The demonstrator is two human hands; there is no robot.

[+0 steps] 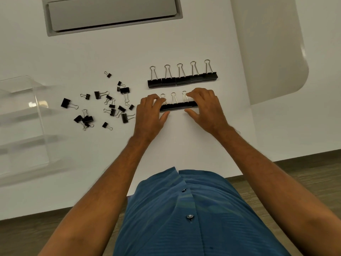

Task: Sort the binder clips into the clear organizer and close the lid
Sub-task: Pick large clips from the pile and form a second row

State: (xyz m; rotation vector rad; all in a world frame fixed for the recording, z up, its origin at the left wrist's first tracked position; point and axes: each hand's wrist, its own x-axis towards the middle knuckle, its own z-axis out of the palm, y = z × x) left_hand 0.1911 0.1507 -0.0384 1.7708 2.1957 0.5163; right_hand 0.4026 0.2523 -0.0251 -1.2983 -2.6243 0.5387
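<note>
Bench: your white bench (pixel 184 141) carries all the clips and the organizer; a grey recessed hatch (pixel 110 14) sits at its far side.
Near row: a row of large black binder clips (pixel 178 106) lies side by side in front of you, bodies touching, wire handles pointing away from you. Three handles show; any others are hidden by your hands.
Left hand: your left hand (pixel 149 111) is curled over the left end of the near row, fingers on the far side among the handles, thumb against the near edge of the clip bodies.
Right hand: your right hand (pixel 204 106) is curled over the right end of the same row, fingers over the far side, thumb on the near edge. You hold the row pressed between both hands.
Far row: five large clips (pixel 182 79) lie in a second row just beyond the near one, bodies touching, handles pointing away. No hand touches them.
Loose clips: a scatter of small and medium black clips (pixel 103 106) lies to the left of both rows, at mixed angles, several overlapping.
Organizer: the clear organizer (pixel 22 122) stands at the left edge of the bench, well apart from the rows and just left of the scatter. I see no clips in it. I cannot tell how its lid stands.
Clothing: your blue buttoned shirt (pixel 184 218) fills the lower middle of the view.
</note>
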